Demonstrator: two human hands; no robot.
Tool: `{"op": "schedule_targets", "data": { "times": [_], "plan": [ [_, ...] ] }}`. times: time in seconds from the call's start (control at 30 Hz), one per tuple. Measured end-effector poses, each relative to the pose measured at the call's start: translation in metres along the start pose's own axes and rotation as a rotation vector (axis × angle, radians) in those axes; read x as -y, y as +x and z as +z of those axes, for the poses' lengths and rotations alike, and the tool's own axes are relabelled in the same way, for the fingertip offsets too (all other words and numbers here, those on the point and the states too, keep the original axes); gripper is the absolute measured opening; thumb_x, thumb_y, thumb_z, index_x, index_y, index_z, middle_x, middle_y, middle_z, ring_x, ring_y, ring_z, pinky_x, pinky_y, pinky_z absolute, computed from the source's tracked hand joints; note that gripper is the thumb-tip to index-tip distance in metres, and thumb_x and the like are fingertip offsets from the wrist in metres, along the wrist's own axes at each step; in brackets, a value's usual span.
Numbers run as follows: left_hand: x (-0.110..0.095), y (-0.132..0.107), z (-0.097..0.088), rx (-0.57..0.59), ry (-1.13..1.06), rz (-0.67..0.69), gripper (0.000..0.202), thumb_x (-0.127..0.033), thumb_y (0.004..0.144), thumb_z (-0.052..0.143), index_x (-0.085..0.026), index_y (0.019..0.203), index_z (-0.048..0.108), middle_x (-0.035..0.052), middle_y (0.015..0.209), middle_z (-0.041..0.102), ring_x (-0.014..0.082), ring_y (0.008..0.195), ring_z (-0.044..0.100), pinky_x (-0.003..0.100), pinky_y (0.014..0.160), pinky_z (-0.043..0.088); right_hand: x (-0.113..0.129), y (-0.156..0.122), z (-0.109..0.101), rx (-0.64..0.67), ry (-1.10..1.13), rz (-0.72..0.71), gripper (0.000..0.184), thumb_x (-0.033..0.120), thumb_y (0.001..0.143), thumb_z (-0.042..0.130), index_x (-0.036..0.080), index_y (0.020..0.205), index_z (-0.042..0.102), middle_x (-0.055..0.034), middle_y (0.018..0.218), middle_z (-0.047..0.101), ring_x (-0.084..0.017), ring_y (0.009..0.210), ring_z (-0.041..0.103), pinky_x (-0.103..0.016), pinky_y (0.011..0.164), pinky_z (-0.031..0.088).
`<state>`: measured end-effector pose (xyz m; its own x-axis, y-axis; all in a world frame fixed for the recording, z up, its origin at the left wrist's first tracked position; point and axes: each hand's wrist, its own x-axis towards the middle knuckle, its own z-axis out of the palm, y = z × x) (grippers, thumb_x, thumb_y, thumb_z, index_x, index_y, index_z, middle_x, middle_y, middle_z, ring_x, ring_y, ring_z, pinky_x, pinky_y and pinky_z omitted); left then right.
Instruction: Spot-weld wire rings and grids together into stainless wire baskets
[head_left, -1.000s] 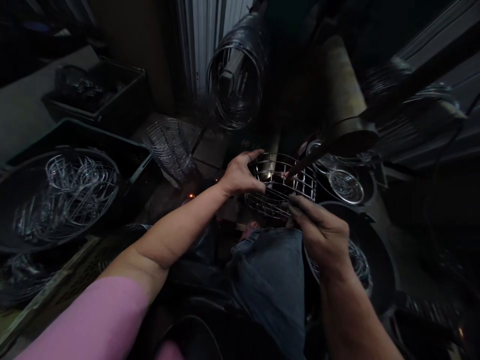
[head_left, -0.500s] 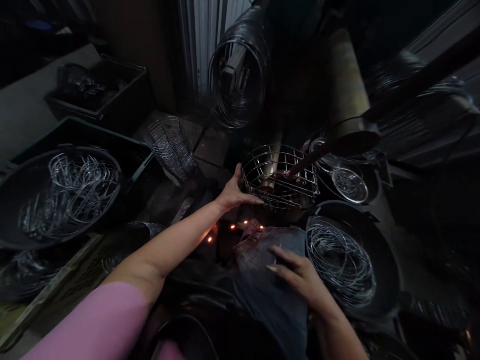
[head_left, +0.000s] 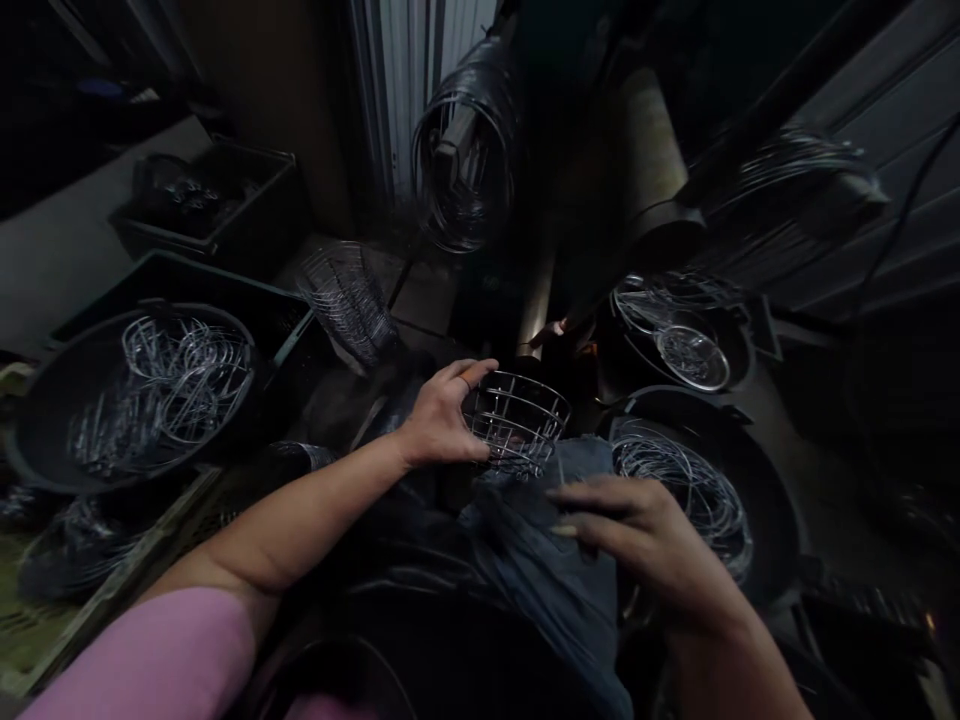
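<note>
A round wire basket (head_left: 525,410) of shiny metal rods is tilted in front of me, its rim towards the upper side. My left hand (head_left: 446,415) grips its left side, thumb at the lower edge and fingers over the rim. My right hand (head_left: 626,515) hovers over a blue-grey cloth (head_left: 555,560) on my lap, its thumb and fingers apart. A faint thin line shows by its fingertips; whether it is a wire, I cannot tell. Just beyond the basket is a metal rod (head_left: 538,305) with a copper-coloured tip (head_left: 555,330) beside it.
Black basins with bent wire pieces (head_left: 199,375) and wire rings (head_left: 682,480) stand at left and right. A stack of wire mesh (head_left: 349,300) leans behind my left hand. Wire coils (head_left: 465,170) hang ahead. A thick metal cylinder (head_left: 660,160) juts down at upper right.
The basket has come down towards my lap in my left hand, away from the metal rod. Sparks below it are gone. My right hand has shifted slightly up and right.
</note>
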<state>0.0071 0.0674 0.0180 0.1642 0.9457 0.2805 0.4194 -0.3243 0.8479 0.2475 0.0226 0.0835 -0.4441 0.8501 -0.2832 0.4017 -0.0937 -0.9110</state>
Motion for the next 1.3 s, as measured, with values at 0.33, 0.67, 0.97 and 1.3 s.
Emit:
{"op": "schedule_targets", "data": {
  "times": [0.33,0.67,0.97,1.3],
  "plan": [
    [-0.012,0.0,0.015,0.024,0.115,0.002,0.092,-0.04,0.048,0.081,-0.016,0.132,0.053,0.0129,0.125,0.056,0.0306,0.116,0.056,0.044,0.103,0.045,0.018,0.048,-0.006,0.19,-0.138,-0.13,0.019,0.027,0.083,0.062,0.019,0.089,0.078,-0.0016,0.073,0.071,-0.016,0.067,0.066,-0.025,0.062,0.052],
    [-0.01,0.018,0.017,-0.069,0.044,-0.027,0.088,-0.029,0.048,0.077,-0.014,0.131,0.053,0.0129,0.124,0.055,0.0302,0.114,0.057,0.044,0.105,0.045,-0.003,0.044,0.012,-0.279,-1.196,-0.547,0.033,0.011,0.084,0.057,0.012,0.115,0.068,-0.0103,0.098,0.073,-0.024,0.078,0.068,-0.033,0.069,0.051],
    [-0.005,0.031,0.022,-0.091,-0.051,-0.03,0.09,-0.026,0.046,0.078,-0.013,0.131,0.053,0.0116,0.122,0.055,0.0293,0.112,0.058,0.043,0.103,0.048,-0.009,0.058,0.0,-0.423,-1.037,-0.769,0.025,0.01,0.091,0.05,0.014,0.104,0.071,-0.0055,0.09,0.073,-0.018,0.076,0.066,-0.03,0.069,0.045],
    [-0.005,0.038,0.023,-0.099,-0.065,-0.039,0.087,-0.026,0.047,0.076,-0.013,0.13,0.054,0.0116,0.123,0.055,0.0273,0.112,0.059,0.039,0.103,0.047,-0.013,0.063,-0.005,-0.442,-1.051,-0.781,0.023,0.011,0.091,0.053,0.011,0.104,0.071,-0.0065,0.086,0.072,-0.021,0.073,0.063,-0.033,0.065,0.042]
  ]
}}
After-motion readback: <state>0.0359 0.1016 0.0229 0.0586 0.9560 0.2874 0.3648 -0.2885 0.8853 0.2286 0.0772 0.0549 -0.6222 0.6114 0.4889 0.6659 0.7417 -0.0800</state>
